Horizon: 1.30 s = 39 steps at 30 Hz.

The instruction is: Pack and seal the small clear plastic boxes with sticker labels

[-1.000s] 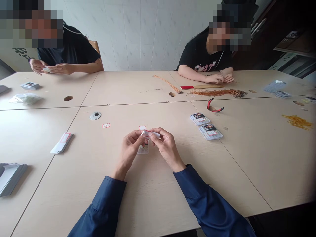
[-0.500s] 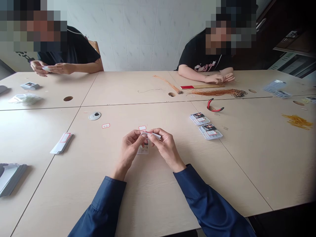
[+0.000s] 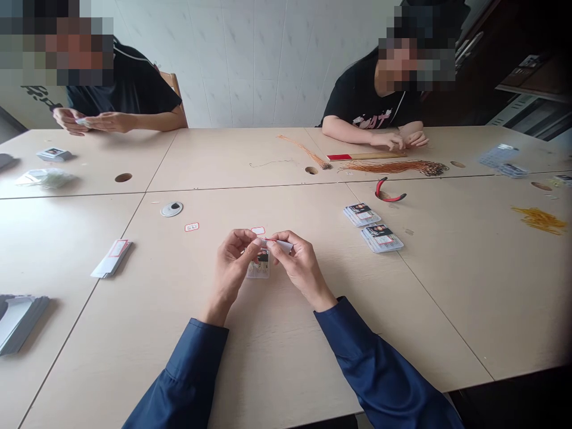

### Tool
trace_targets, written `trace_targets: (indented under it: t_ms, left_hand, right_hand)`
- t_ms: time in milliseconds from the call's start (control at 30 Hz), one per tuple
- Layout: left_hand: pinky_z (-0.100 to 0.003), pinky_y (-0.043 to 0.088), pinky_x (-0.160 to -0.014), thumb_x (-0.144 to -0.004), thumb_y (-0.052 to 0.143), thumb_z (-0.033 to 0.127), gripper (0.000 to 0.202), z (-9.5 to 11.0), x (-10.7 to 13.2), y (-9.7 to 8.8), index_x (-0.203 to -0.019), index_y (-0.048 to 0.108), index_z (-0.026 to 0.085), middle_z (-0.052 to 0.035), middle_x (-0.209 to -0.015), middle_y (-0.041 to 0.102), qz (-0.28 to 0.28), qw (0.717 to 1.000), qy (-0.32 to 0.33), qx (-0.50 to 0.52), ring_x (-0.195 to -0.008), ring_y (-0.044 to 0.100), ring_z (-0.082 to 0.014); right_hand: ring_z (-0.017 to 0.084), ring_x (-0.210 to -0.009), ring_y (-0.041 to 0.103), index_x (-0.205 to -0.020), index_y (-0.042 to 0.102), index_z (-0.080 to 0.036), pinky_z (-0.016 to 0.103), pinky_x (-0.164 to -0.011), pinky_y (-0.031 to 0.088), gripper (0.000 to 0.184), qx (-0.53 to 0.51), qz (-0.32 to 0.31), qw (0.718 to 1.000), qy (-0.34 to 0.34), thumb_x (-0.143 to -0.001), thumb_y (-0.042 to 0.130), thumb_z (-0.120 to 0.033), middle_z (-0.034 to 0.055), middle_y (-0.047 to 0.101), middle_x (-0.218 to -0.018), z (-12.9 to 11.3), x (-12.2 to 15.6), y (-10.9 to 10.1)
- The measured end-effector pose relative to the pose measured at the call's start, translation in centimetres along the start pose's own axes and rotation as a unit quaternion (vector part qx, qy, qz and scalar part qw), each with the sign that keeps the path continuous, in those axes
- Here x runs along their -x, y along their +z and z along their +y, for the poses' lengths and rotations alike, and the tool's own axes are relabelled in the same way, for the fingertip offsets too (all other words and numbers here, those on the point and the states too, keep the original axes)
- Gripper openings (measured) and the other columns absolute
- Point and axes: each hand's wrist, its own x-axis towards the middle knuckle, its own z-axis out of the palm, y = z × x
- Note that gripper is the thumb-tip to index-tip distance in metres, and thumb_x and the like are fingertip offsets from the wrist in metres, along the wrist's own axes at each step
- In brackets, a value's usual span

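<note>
Between both hands is a small white label sheet (image 3: 285, 245) with a red edge. My left hand (image 3: 232, 262) is closed, its thumb and finger pinching the sheet's left end. My right hand (image 3: 301, 268) is closed on the right side of the same sheet. Below the fingers, a small clear plastic case (image 3: 259, 271) with a black printed card lies on the table, partly hidden by my left hand. Just beyond my fingertips lies a white red-bordered label (image 3: 258, 230). Another such label (image 3: 192, 227) is farther left.
Two stacks of clear cases (image 3: 382, 238) lie at right, near red-handled pliers (image 3: 389, 196). A white strip stack (image 3: 111, 260) and a round cable-hole cover (image 3: 171, 209) are at left. Orange cords (image 3: 393, 168) lie before a co-worker (image 3: 357, 107); another person (image 3: 143, 89) sits far left.
My left hand has shifted slightly left and up, its fingers a little more raised. More of the case's black card shows below. Both hands still hold the sheet.
</note>
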Motion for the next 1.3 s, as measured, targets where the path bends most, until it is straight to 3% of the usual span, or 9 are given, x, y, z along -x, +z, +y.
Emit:
trace_targets:
  t_ms: [300, 500, 733, 833, 1000, 1300]
  left_hand:
    - [-0.024, 0.046, -0.066, -0.086, 0.068, 0.038, 0.022, 0.19, -0.23, -0.53, -0.08, 0.063, 0.017, -0.001, -0.081, 0.062, 0.033, 0.999, 0.012, 0.007, -0.066, 0.056, -0.0103]
    - [-0.026, 0.048, -0.071, -0.081, 0.073, 0.04, 0.023, 0.16, 0.12, -0.1, -0.084, 0.066, 0.018, -0.0037, -0.086, 0.067, 0.014, 0.999, 0.004, -0.032, -0.076, 0.062, -0.0147]
    - [-0.025, 0.046, -0.066, -0.086, 0.068, 0.042, 0.027, 0.27, -0.36, -0.68, -0.077, 0.065, 0.017, -0.0002, -0.069, 0.061, 0.084, 0.994, 0.038, -0.061, -0.064, 0.055, -0.0115]
    - [-0.025, 0.046, -0.067, -0.088, 0.064, 0.044, 0.032, 0.28, -0.25, -0.71, -0.073, 0.064, 0.017, -0.0017, -0.072, 0.063, 0.072, 0.993, 0.041, -0.08, -0.067, 0.057, -0.0118]
    - [-0.028, 0.051, -0.073, -0.081, 0.074, 0.041, 0.024, 0.01, 0.03, -0.42, -0.088, 0.069, 0.019, -0.0044, -0.089, 0.07, 0.016, 0.997, 0.012, -0.075, -0.081, 0.066, -0.0171]
    - [-0.026, 0.049, -0.067, -0.083, 0.071, 0.045, 0.029, 0.17, -0.09, -0.44, -0.084, 0.069, 0.016, -0.0054, -0.081, 0.071, 0.03, 0.997, 0.003, -0.077, -0.073, 0.065, -0.0161]
  right_hand:
    - [0.014, -0.064, 0.059, -0.087, 0.065, -0.019, 0.025, -0.06, 0.048, 0.025, 0.044, 0.014, 0.999, -0.008, -0.088, 0.064, -0.044, 0.0005, 0.066, -0.076, 0.25, 0.02, 0.1]
    - [0.014, -0.065, 0.059, -0.087, 0.064, -0.019, 0.024, -0.06, 0.047, 0.024, 0.036, 0.003, 0.999, -0.003, -0.087, 0.063, -0.043, 0.0005, 0.066, -0.078, 0.05, 0.1, 0.13]
    - [0.015, -0.069, 0.06, -0.087, 0.063, -0.02, 0.025, -0.063, 0.047, 0.018, 0.052, 0.017, 0.998, -0.003, -0.087, 0.062, -0.038, 0.0008, 0.067, -0.081, 0.5, 0.09, 0.16]
    - [0.016, -0.071, 0.06, -0.088, 0.064, -0.02, 0.025, -0.063, 0.047, 0.02, 0.058, 0.02, 0.998, -0.006, -0.087, 0.062, -0.04, 0.0016, 0.067, -0.082, 0.56, 0.08, 0.11]
    - [0.015, -0.069, 0.06, -0.089, 0.064, -0.019, 0.025, -0.062, 0.047, 0.023, 0.057, 0.018, 0.998, -0.014, -0.087, 0.062, -0.042, 0.0012, 0.066, -0.081, 0.35, 0.11, 0.06]
    - [0.015, -0.066, 0.06, -0.087, 0.067, -0.019, 0.024, -0.057, 0.046, 0.022, 0.027, 0.022, 0.999, -0.003, -0.085, 0.065, -0.041, 0.0005, 0.066, -0.076, 0.04, 0.07, 0.18]
